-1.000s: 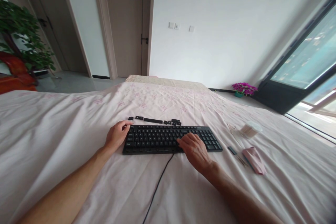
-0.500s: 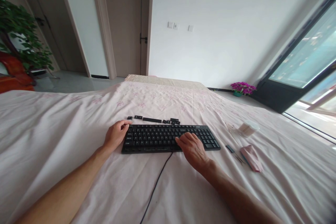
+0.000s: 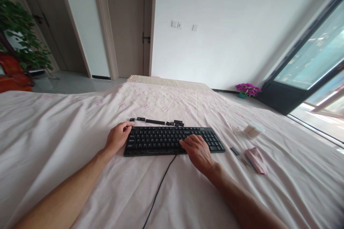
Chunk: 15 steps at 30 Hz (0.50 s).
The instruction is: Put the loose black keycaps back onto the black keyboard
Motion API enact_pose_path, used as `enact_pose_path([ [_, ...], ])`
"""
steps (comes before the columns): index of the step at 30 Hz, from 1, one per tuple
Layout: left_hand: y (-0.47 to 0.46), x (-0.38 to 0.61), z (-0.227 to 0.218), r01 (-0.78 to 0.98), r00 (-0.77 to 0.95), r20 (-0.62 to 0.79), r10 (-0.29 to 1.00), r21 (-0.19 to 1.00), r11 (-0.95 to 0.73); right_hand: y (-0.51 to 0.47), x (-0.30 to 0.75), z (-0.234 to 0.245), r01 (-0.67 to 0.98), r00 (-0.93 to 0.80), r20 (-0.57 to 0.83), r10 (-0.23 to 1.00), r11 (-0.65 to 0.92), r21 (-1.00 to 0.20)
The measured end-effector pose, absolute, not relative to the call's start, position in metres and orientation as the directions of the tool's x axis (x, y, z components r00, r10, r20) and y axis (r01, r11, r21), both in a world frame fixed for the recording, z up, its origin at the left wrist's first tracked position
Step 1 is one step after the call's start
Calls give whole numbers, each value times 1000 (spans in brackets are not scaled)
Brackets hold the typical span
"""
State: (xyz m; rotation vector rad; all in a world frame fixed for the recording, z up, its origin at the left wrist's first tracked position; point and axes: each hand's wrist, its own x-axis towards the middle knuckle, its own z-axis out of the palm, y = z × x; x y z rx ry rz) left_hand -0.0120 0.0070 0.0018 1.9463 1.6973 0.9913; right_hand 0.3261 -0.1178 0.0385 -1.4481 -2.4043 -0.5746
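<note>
The right hand [image 3: 197, 152], palm down with fingers bent, rests over the right-central section of a black, rectangular plastic computer keyboard [image 3: 153, 139]. Its fingertips are at the keys; whether they pinch a key or only press on it cannot be told. The left hand [image 3: 117, 137] is placed at the far left corner of the keyboard, its fingers partly curled and touching the edge. Whether it clamps the corner or only steadies it is not discernible.

The keyboard lies flat on a pale pink, floral-patterned fabric sheet [image 3: 120, 193], between the two hands. Its front row shows a bare strip where a long key would sit. A thin black cable [image 3: 161, 186] runs from the front edge toward the wearer.

Just beyond the far edge, detached components are arranged in a loose row: a long black bar-shaped keycap [image 3: 155, 122] at the middle, small black square keycaps [image 3: 141, 118] to its left, and a cluster of black keycaps [image 3: 178, 123] to its right.

Right of the keyboard lie a slim tool with a dark grey flat handle [image 3: 234, 151], a folded pink cloth [image 3: 256, 161] and a clear round tub of white sticks [image 3: 253, 131].
</note>
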Motion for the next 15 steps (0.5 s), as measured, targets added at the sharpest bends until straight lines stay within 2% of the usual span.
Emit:
enact_pose_path([
  [15,6,-12,3,698,29,273,962,683,-215,-122,318,40,876,-473,363,803,384,292],
])
